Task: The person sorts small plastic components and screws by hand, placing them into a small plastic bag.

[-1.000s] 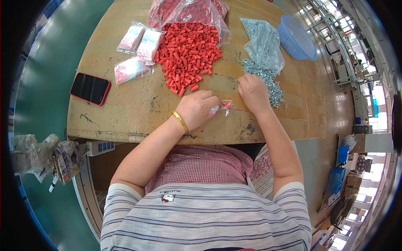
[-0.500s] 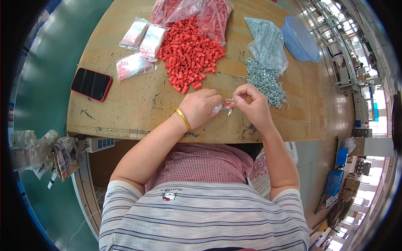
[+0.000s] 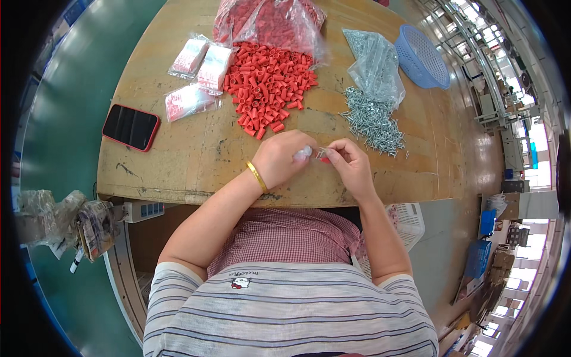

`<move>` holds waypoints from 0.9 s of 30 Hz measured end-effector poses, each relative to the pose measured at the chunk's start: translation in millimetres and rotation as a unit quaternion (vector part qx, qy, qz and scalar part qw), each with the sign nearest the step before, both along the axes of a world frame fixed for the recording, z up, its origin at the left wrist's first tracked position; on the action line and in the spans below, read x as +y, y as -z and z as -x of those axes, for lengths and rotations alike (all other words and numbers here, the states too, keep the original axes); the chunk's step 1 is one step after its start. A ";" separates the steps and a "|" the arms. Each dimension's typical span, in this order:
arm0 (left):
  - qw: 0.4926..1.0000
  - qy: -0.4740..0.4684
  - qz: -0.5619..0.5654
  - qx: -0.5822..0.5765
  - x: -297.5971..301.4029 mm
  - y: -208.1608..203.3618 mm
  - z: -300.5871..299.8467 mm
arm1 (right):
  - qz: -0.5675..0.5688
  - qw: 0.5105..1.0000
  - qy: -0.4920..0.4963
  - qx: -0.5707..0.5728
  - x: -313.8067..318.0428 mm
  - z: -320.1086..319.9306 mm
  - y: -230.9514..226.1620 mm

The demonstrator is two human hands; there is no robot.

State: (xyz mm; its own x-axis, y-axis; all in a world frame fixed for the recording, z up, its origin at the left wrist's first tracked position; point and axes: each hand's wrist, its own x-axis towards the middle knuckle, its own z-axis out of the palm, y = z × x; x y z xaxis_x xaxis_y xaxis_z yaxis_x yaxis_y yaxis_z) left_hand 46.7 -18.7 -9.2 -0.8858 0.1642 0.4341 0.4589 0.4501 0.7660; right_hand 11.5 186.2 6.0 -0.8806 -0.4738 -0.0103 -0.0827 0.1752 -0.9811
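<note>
My left hand (image 3: 281,153), with a yellow bangle at the wrist, is closed on crumpled clear plastic (image 3: 303,153). Across from it, my right hand (image 3: 352,168) pinches the edge of a small clear plastic bag (image 3: 321,154) between thumb and fingers. Something red shows at that bag, right by the right fingertips; its exact contents are too small to make out. Beyond my left hand spreads a heap of red plastic caps (image 3: 267,89), spilling from a large clear bag (image 3: 267,24). Silvery screws (image 3: 375,122) lie piled beyond my right hand, at the mouth of another clear bag (image 3: 377,68).
Packs of flat clear bags with red print (image 3: 211,68) lie left of the caps. A phone in a red case (image 3: 131,127) rests near the table's left edge. At the far right stands a blue plastic basket (image 3: 422,56). The wooden table's (image 3: 178,184) front edge runs under my forearms.
My right hand has come slightly left and lower, its fingers closer together. The small bag between my hands has shifted a little. My left hand keeps its grip. The whole view has tilted slightly.
</note>
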 end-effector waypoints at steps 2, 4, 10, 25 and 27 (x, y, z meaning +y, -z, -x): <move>0.997 0.012 -0.070 -0.025 1.6 -2.4 0.7 | 0.020 0.999 0.040 -0.024 -5.8 -6.3 -3.1; 0.945 -0.012 -0.279 -0.171 6.9 -11.2 2.4 | 0.091 0.994 0.061 -0.018 -11.4 -9.4 -2.0; 0.958 0.020 -0.213 -0.189 -6.5 -10.9 4.1 | 0.177 0.981 0.077 -0.035 -26.7 -13.2 -3.6; 0.938 -0.006 -0.201 -0.283 -2.0 -12.5 -1.8 | 0.125 0.986 0.100 0.048 -33.6 -21.8 11.1; 0.938 0.022 -0.203 -0.279 0.9 -13.3 -0.2 | 0.121 0.987 0.083 0.063 -25.5 -20.6 11.0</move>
State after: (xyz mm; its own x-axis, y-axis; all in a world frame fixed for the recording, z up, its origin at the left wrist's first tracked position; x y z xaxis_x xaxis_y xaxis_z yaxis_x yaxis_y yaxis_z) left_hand 46.9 -17.8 4.1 -0.9900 0.1278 -0.0600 -0.0528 0.0592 0.9968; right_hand 32.2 160.8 -5.0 -0.9334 -0.2973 0.2007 -0.1971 -0.0421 -0.9795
